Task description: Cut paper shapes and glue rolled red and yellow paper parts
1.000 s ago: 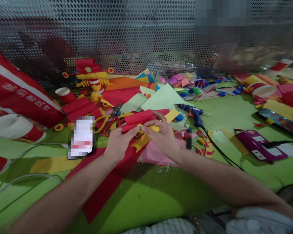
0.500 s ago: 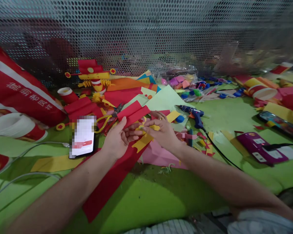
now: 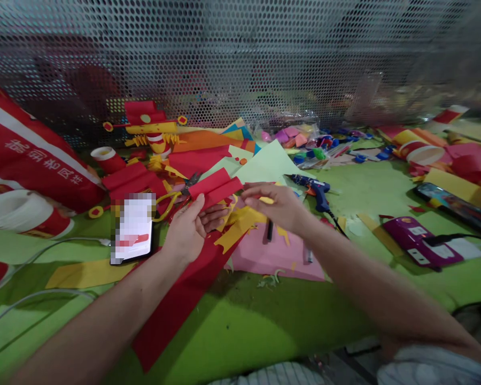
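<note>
My left hand (image 3: pixel 188 227) is closed on a folded red paper piece (image 3: pixel 216 187), thumb on its near edge and palm turned up. Just right of that piece is my right hand (image 3: pixel 278 206), its fingertips close together near the paper's right end; whether anything small is between them cannot be made out. Beneath both hands lie yellow paper scraps (image 3: pixel 234 232), a pink sheet (image 3: pixel 260 254) and a long red strip (image 3: pixel 176 305). Yellow-handled scissors (image 3: pixel 166 206) rest left of my left hand.
A phone (image 3: pixel 134 230) lies at left beside paper cups (image 3: pixel 50 219) and a red bag (image 3: pixel 36 144). Behind stands a red and yellow paper figure (image 3: pixel 150 123). To the right are a blue glue gun (image 3: pixel 320 192), its cable and a purple power block (image 3: pixel 423 243).
My right hand has drawn back from my left fingers and lifted slightly, uncovering more yellow paper and a dark stick on the pink sheet. My left hand still holds the red piece.
</note>
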